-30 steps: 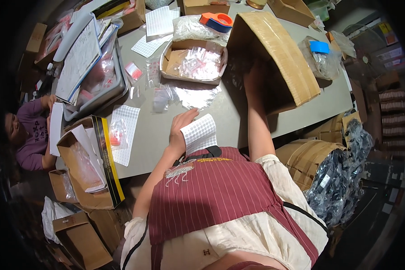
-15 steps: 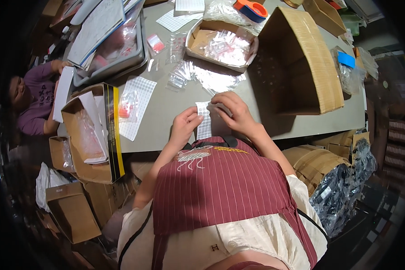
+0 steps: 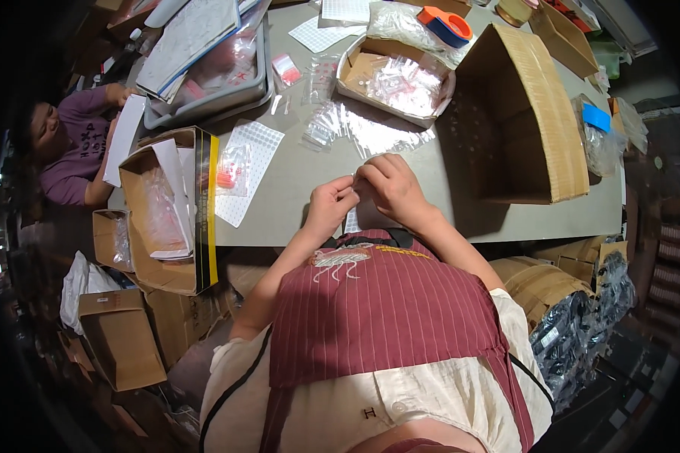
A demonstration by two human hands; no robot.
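Just above the apron, my two hands meet at the table's near edge. Fingers curled, my left hand [image 3: 330,204] grips a narrow strip of small round stickers [image 3: 351,221]; only its lower end shows, the rest being covered by the hands. My right hand [image 3: 391,185] is pinched against the left fingertips, and what lies between its fingers is too small to make out. Beyond them lies a spread of small clear plastic bags [image 3: 381,136], below an open carton [image 3: 353,84] filled with more clear packets.
A large open cardboard box [image 3: 563,113] stands right of my hands. To the left are a sticker sheet [image 3: 261,155], a carton with a yellow stripe [image 3: 212,219] and a grey tray [image 3: 261,90]. An orange and blue tape dispenser [image 3: 447,29] lies far back. Another person [image 3: 72,151] sits at left.
My right hand has closed in on the left fingertips and now covers most of the sticker strip, which showed more fully before. The whole view has shifted slightly.
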